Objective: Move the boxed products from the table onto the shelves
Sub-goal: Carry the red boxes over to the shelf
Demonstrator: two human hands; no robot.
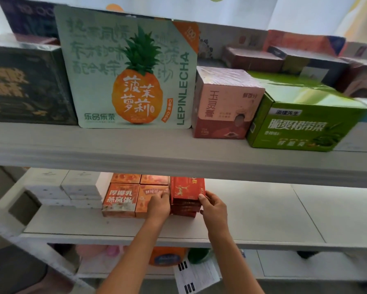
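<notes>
A stack of flat red boxes (187, 193) stands on the lower shelf (263, 217), right beside several orange boxes (121, 199). My left hand (159, 205) grips the left side of the stack, its fingers between the red boxes and the neighbouring orange box. On the stack's right side is my right hand (213, 210), thumb curled over the top box's front corner. Both forearms reach in from below the shelf edge.
White flat boxes (72, 187) are stacked at the left of the lower shelf; bare board lies to the right. The upper shelf (157, 153) carries a pineapple-print pouch (131, 73), a pink box (225, 105), a green box (301, 119) and a dark box (25, 81).
</notes>
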